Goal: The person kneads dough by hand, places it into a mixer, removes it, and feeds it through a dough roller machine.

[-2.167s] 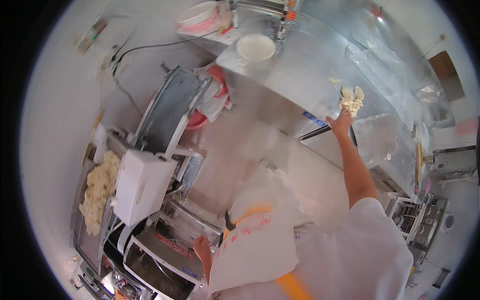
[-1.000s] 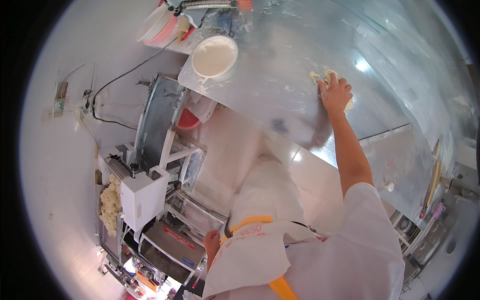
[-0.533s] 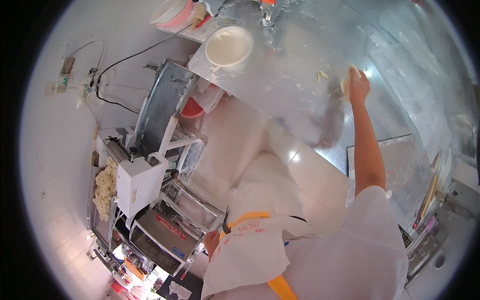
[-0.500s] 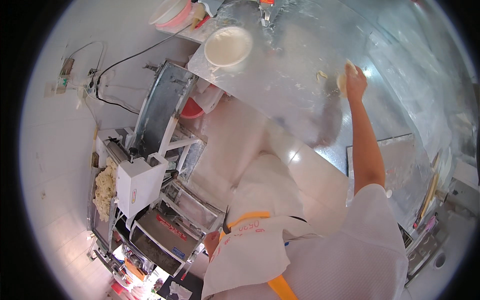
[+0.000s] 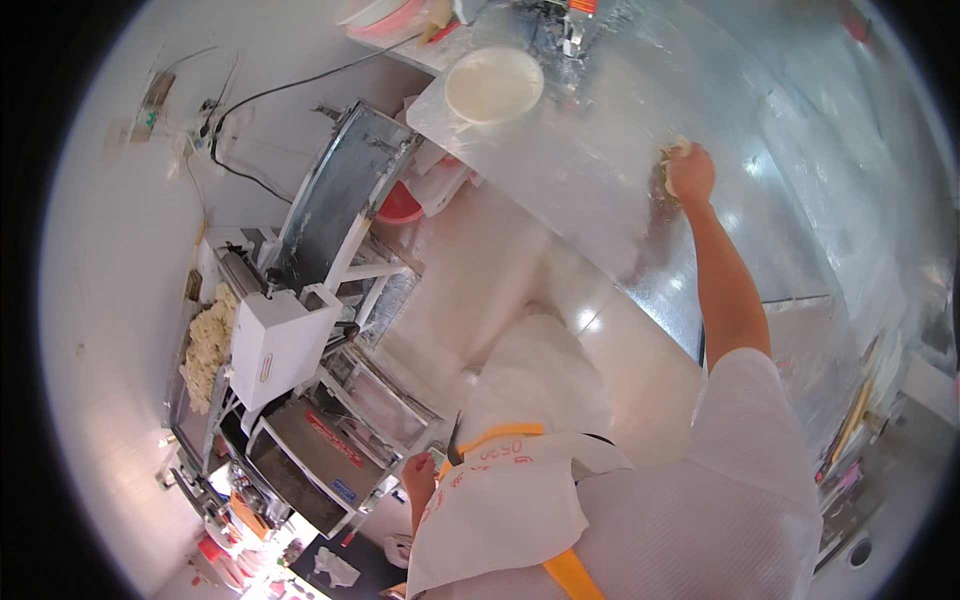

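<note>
My right arm reaches out over the metal worktable (image 5: 590, 180). Its hand (image 5: 692, 176) is closed around a pale piece of dough (image 5: 677, 150), which pokes out past the fingers at the tabletop. How much dough lies inside the grip is hidden. My left hand (image 5: 419, 476) hangs low beside my white apron (image 5: 500, 510), away from the table. Its fingers are curled in, and nothing shows in them.
A white bowl of flour (image 5: 494, 86) stands near the table's far left edge. To the left is a white dough-rolling machine (image 5: 285, 345) with a metal chute, and a lump of dough (image 5: 208, 345) sits beside it. A red basin (image 5: 400, 205) is under the table.
My right hand has moved a little left and down onto the table. The small dough scrap that lay apart there is now at the hand. The whole view has shifted slightly.
</note>
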### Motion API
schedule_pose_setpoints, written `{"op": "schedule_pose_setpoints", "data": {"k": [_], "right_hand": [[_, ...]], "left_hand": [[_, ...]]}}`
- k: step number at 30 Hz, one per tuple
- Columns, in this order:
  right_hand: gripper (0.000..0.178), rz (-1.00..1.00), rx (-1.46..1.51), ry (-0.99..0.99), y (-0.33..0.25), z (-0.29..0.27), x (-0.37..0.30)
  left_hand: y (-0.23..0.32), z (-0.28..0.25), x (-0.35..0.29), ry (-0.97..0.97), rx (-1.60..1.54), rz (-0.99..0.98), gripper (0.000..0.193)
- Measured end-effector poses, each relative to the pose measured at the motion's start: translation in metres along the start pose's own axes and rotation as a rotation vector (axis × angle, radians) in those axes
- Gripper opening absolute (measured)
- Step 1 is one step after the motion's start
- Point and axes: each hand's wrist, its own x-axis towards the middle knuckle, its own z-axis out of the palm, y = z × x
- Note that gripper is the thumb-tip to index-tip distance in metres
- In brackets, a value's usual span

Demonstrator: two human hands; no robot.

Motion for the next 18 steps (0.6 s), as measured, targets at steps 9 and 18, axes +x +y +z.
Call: {"op": "schedule_pose_setpoints", "data": {"k": [9, 18], "right_hand": [[0.03, 0.259, 1.719, -0.578, 0.029, -0.074, -0.006], [0.03, 0.56, 1.446, -1.028, -0.218, -0.097, -0.179]], "left_hand": [[-0.077, 0.027, -0.002, 0.059, -0.118, -0.153, 0.02], [0.008, 0.018, 0.047, -0.016, -0.283, 0.051, 0.025]]}}
